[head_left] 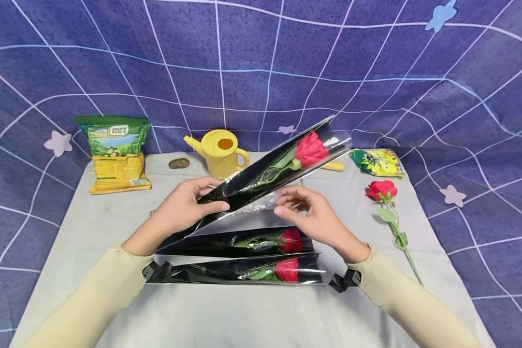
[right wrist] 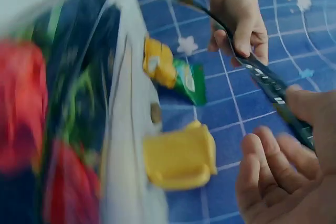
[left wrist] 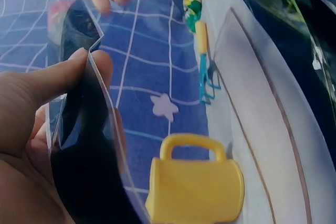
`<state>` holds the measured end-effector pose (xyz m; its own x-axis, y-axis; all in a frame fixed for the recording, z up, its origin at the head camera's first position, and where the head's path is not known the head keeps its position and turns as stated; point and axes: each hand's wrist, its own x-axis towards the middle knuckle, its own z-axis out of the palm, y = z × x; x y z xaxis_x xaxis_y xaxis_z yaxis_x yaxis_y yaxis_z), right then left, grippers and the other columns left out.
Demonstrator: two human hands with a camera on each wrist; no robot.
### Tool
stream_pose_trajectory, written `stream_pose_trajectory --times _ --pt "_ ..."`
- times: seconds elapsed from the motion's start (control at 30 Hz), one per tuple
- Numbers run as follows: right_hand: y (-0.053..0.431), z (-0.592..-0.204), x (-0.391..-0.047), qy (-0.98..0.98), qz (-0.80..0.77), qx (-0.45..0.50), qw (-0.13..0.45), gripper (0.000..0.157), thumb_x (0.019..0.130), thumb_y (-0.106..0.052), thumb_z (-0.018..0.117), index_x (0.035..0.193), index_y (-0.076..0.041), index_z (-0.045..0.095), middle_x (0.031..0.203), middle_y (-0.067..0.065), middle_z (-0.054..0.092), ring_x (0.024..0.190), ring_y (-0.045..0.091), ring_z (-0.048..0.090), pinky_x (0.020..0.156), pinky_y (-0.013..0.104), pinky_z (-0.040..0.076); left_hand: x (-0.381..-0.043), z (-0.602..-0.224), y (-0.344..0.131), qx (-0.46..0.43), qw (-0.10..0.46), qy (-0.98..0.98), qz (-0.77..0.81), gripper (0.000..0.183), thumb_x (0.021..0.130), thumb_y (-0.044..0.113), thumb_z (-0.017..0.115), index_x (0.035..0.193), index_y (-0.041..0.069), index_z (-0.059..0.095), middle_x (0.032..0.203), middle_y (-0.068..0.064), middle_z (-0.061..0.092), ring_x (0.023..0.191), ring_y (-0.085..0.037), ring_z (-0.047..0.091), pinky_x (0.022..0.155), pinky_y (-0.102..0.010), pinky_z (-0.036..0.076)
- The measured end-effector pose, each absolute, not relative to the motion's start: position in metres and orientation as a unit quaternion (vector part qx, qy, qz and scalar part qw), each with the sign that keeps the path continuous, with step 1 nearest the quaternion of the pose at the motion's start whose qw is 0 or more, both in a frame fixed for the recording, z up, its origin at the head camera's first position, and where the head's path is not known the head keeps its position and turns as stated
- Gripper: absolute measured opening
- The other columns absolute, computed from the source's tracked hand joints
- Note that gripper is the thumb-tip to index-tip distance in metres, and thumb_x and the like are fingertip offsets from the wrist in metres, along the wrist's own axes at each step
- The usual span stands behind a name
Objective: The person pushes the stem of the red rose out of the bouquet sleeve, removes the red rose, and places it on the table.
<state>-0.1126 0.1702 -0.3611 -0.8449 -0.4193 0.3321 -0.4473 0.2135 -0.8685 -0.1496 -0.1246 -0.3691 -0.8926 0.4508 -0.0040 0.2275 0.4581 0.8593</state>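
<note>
My left hand (head_left: pixel 178 205) pinches the lower part of a black and clear flower sleeve (head_left: pixel 250 181), thumb on the front. Inside the raised, tilted sleeve lies a red rose (head_left: pixel 311 151) with green leaves, its bloom toward the upper right. Just under the sleeve's edge is my right hand (head_left: pixel 315 217), its fingers loosely bent; in the right wrist view a gap shows between thumb and fingers. Whether it touches the film is unclear. Below, on the table, two more wrapped roses lie side by side, the farther one (head_left: pixel 290 240) and the nearer one (head_left: pixel 286 270).
A bare red rose (head_left: pixel 381 191) lies at the right of the white-covered table (head_left: pixel 243 319). Along the back stand a yellow-green bag (head_left: pixel 119 154) and a yellow watering can (head_left: pixel 222 157). A dark stone (head_left: pixel 179 163), a small rake (left wrist: pixel 203 61) and a yellow packet (head_left: pixel 378 163) lie there too.
</note>
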Motion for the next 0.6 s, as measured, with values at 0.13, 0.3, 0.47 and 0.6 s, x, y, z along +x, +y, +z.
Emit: stream_pose_trajectory --times 0.13,0.3,0.47,0.6 --pt "0.166 -0.377 -0.118 -0.702 0.698 0.128 -0.061 0.023 0.089 -0.008 0.064 0.109 0.002 0.058 0.098 0.014 0.064 0.085 0.024 0.062 0.075 0.036 0.050 -0.144 -0.368 -0.114 0.213 0.135 0.828 0.501 0.041 0.079 0.036 0.075 0.114 0.020 0.062 0.088 0.006 0.068 0.068 -0.008 0.056 0.062 -0.029 0.044" --pt "0.161 -0.384 -0.124 -0.630 0.774 0.066 0.014 0.020 0.088 -0.014 0.067 0.101 0.000 0.061 0.090 0.010 0.063 0.075 0.018 0.059 0.071 0.035 0.052 -0.139 -0.365 -0.106 0.247 0.135 0.826 0.488 0.027 0.080 0.041 0.073 0.097 0.022 0.066 0.079 0.009 0.063 0.068 -0.009 0.052 0.065 -0.027 0.043" --pt "0.158 -0.381 -0.129 -0.563 0.823 0.053 0.051 0.013 0.087 -0.009 0.068 0.094 0.000 0.063 0.081 0.007 0.062 0.070 0.013 0.056 0.066 0.028 0.051 -0.135 -0.363 -0.104 0.266 0.152 0.813 0.495 0.021 0.087 0.039 0.065 0.080 0.019 0.065 0.061 0.008 0.057 0.055 -0.011 0.044 0.052 -0.026 0.033" --pt "0.152 -0.381 -0.130 -0.551 0.830 0.036 0.077 0.008 0.085 -0.008 0.070 0.087 -0.002 0.065 0.072 0.005 0.059 0.064 0.012 0.054 0.058 0.022 0.047 -0.133 -0.365 -0.100 0.264 0.153 0.811 0.498 0.028 0.089 0.037 0.064 0.072 0.016 0.060 0.058 0.010 0.057 0.055 -0.008 0.045 0.055 -0.024 0.033"
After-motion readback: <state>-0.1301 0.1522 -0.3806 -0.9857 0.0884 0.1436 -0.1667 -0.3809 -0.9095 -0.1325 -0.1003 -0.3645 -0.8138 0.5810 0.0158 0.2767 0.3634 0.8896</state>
